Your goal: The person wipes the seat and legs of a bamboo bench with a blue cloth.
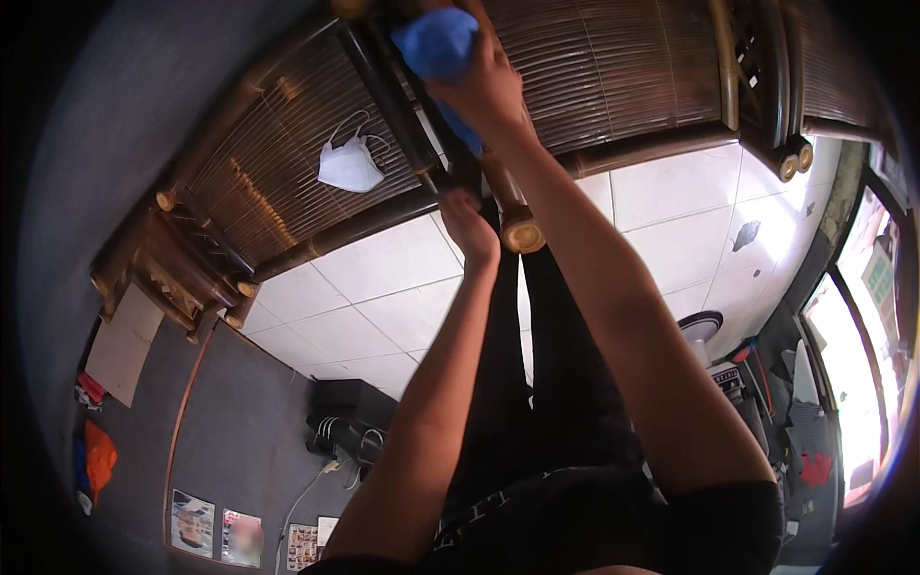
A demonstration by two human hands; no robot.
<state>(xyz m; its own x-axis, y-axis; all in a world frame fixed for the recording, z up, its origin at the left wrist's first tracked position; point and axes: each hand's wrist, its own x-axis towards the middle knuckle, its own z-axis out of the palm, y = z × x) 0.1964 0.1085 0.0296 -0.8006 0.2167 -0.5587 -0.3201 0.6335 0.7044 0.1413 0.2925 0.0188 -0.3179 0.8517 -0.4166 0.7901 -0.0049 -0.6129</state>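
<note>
My right hand (492, 90) reaches far forward and grips a bunched blue cloth (437, 44) against the dark bamboo frame between two slatted panels. More blue shows below that hand. My left hand (471, 226) is lower, beside the dark bamboo frame and close to a cut bamboo end (523, 236). Its fingertips are blurred, so whether they touch the frame is unclear. A white face mask (352, 164) with ear loops lies on the left slatted bamboo panel (259, 180). On the right is another slatted bamboo panel (611, 72).
Bamboo armrests (773, 108) stand at the right and at the far left (180, 273). White floor tiles (388, 309) lie below. A pedestal fan (701, 327) is at the right, near a bright window (848, 374). A black object with cables (352, 417) sits by the grey wall.
</note>
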